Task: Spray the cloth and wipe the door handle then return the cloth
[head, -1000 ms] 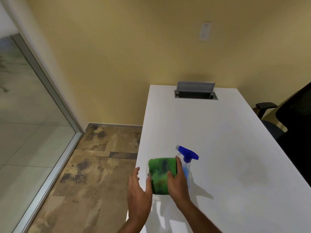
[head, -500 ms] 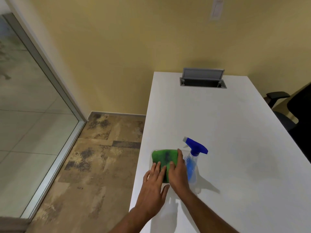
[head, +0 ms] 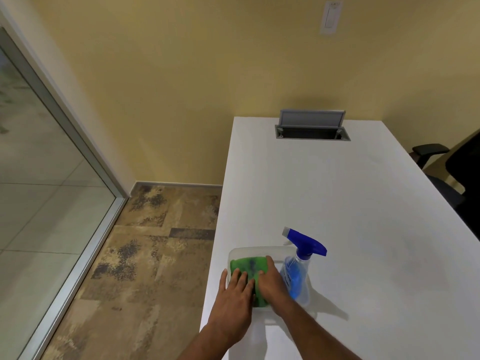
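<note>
A folded green cloth (head: pixel 249 265) lies in a clear plastic tray (head: pixel 259 248) near the front left edge of the white table (head: pixel 337 190). My left hand (head: pixel 235 289) rests flat on the cloth's left part, fingers spread. On the cloth's right part sits my right hand (head: pixel 272 281), thumb along its top edge and fingers over its right side. A clear spray bottle (head: pixel 298 271) with blue liquid and a blue trigger head stands upright just right of the tray. No door handle is in view.
A grey cable box (head: pixel 311 126) with its lid raised sits at the table's far end. A black office chair (head: pixel 462 172) stands at the right. A glass wall with a metal frame (head: pixel 78 141) runs along the left, beside patterned floor.
The cloth, held up above the table in my right hand, has come down into the tray. My left hand moved in from the left onto it.
</note>
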